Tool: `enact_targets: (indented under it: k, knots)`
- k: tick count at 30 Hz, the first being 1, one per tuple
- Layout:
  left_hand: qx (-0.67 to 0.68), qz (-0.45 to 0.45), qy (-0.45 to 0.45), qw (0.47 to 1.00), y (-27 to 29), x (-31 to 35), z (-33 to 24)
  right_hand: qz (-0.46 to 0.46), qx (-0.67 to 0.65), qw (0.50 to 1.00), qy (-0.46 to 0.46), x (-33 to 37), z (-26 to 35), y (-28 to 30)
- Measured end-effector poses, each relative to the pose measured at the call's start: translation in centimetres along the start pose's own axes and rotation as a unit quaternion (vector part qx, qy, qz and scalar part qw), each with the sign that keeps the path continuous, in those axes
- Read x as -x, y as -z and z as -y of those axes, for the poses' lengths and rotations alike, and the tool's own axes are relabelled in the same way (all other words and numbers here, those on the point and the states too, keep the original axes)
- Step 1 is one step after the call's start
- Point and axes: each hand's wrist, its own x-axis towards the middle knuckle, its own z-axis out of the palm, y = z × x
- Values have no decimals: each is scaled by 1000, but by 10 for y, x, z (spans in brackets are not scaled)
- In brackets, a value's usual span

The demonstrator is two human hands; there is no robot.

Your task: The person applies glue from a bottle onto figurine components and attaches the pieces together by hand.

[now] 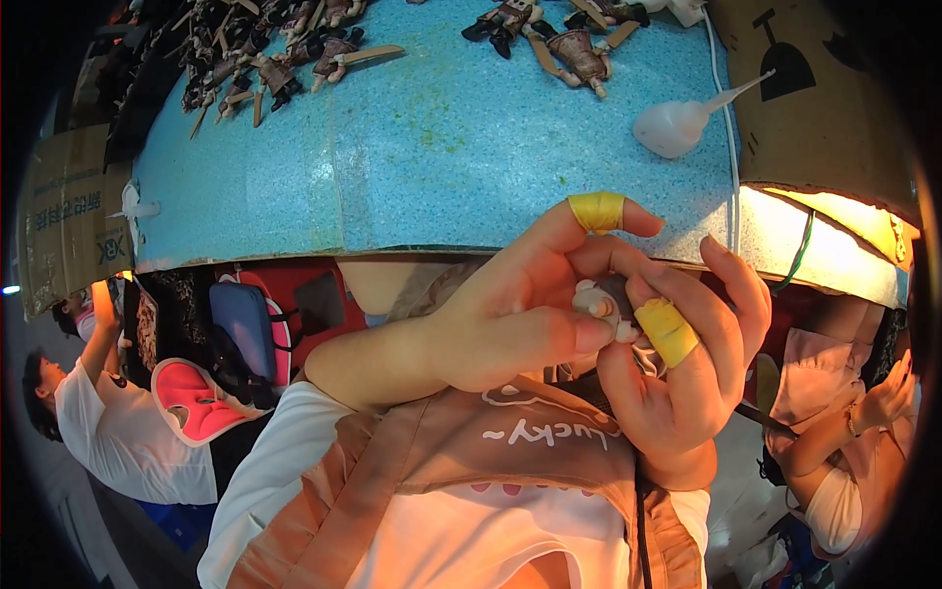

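Observation:
My left hand (515,309) and my right hand (708,353) meet in front of my chest, just off the table's near edge. Between their fingertips is a small figure part (601,302), cream-coloured with some dark grey; the fingers cover much of it. The thumb of my left hand presses against it, and the index finger, wrapped in yellow tape, arches above. My right hand's fingers curl round the part from the other side, one of them also taped yellow. Both hands are closed on this one piece.
A blue-topped table (412,147) stretches ahead. Brown figures (275,74) with flat wooden-looking pieces are heaped at the far left, and a few more figures (579,54) lie far right. A white nozzle bottle (670,130) and cardboard (814,118) are at right. People sit on both sides.

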Motion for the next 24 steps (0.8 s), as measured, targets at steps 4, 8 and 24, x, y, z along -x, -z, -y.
enact_targets:
  k: [4, 8, 24]
  knots:
    - [5, 3, -11, 1000, 0, 1, 2, -4, 2, 1000, 2, 1, 1, -1]
    - [-1, 1, -17, 1000, 1, 0, 3, 1, 2, 1000, 3, 1, 1, -1]
    - [-177, -100, -80, 976, 27, 8, -44, -71, -241, 963, -101, -14, -27, -9]
